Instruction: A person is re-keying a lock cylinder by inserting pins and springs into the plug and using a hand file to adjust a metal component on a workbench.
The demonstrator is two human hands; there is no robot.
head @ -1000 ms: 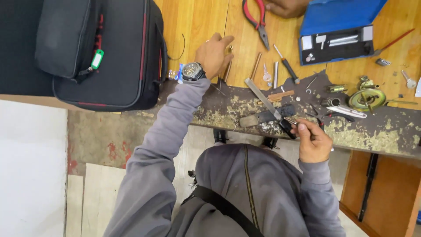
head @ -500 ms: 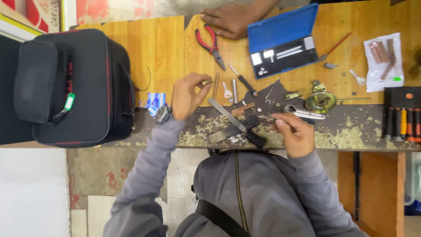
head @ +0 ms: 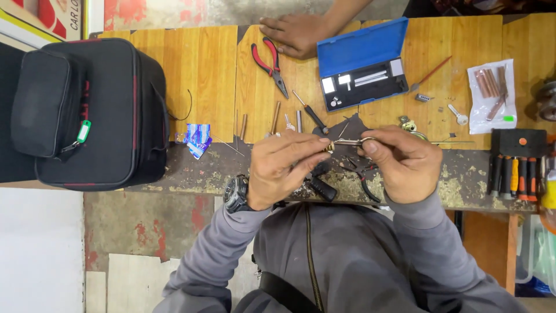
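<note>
My left hand [head: 284, 168], with a black watch on the wrist, and my right hand [head: 402, 162] meet over the front edge of the wooden workbench [head: 208, 75]. Between their fingertips they hold a small metal key [head: 347, 141] with a brass-coloured part at its left end. Black-handled tools [head: 321, 186] lie on the bench just under the hands. Another person's hand [head: 295, 32] rests at the far edge of the bench.
A black bag [head: 87, 110] fills the bench's left end. Red-handled pliers [head: 267, 62], an open blue case [head: 362, 64], small screwdrivers, a plastic bag of copper rods [head: 491, 93] and a rack of tools [head: 515, 165] lie about. A blue-white wrapper [head: 197, 139] sits near the bag.
The view has shifted so the bench sits more central. My left hand left the bench top and came to my right hand; both now hold the key between them.
</note>
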